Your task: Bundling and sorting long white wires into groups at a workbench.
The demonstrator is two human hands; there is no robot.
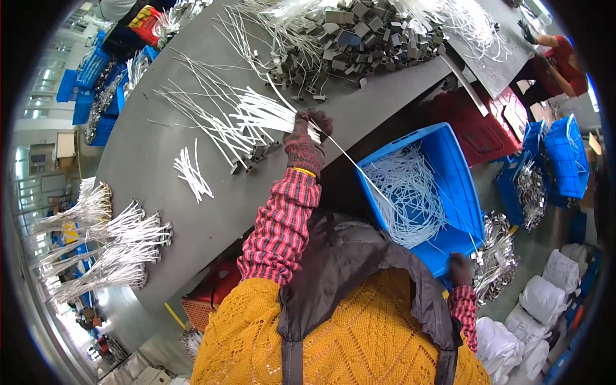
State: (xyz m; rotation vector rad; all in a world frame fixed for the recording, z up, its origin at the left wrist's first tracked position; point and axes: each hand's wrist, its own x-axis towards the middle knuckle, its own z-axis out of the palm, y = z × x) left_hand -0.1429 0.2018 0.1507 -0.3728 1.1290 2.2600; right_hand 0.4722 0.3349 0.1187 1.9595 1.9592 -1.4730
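My left hand (308,133), in a dark knit glove, is closed over the table edge with a white wire (348,157) in its fingers. The wire slants down into a blue bin (459,160) holding a tangled heap of white wires (407,196). Under and beside that hand lie short white tubes (263,110). Wires with small dark metal boxes (256,157) at their ends rest close by. At the bin's near right corner is my right hand (460,269), gloved and curled; what it holds, if anything, cannot be made out.
A large pile of grey metal boxes (378,38) covers the table's far side. Tied wire bundles (128,240) lie at the left, near a few loose white tubes (192,173). A red bin (475,125) and blue crates (568,157) stand right; another person (564,67) works there.
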